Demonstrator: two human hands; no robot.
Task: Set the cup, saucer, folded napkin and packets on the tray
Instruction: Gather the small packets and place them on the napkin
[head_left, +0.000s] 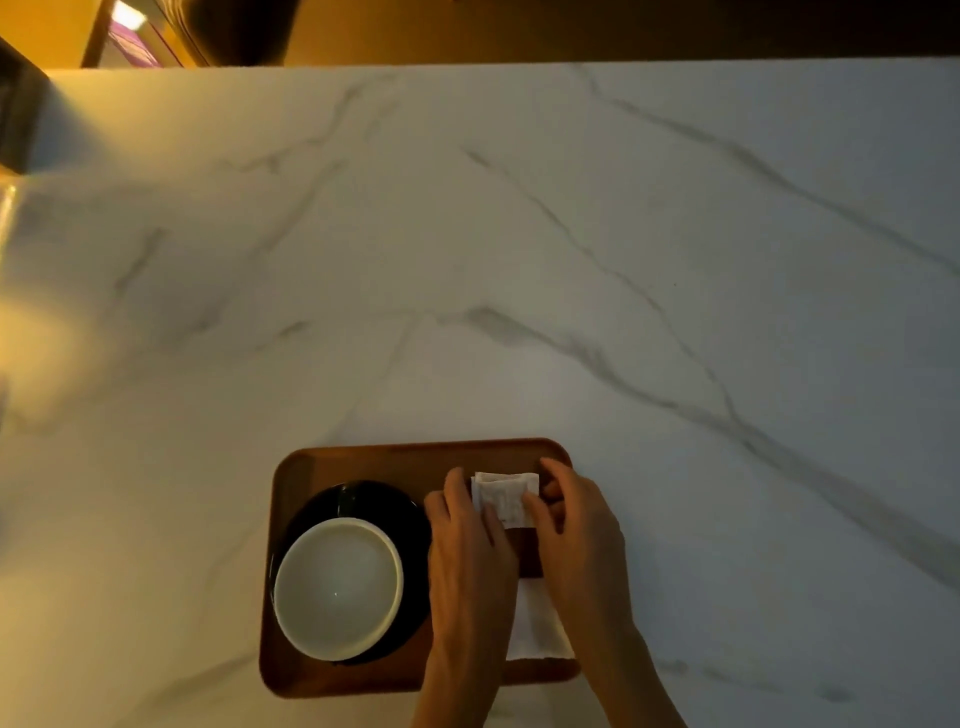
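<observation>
A brown wooden tray (363, 460) lies near the front edge of the marble table. On its left half a white cup (337, 587) stands on a black saucer (379, 501). On the right half lies a white folded napkin (537, 623), with a dark brown packet (524, 551) above it and a white packet (504, 496) at the far end. My left hand (470, 561) touches the white packet's left edge. My right hand (576, 525) pinches its right edge. Both hands cover part of the packets and napkin.
The white marble table (519, 260) stretches far and to both sides of the tray. A dark object (18, 109) sits at the far left edge. Beyond the table's far edge is a dim orange-lit room.
</observation>
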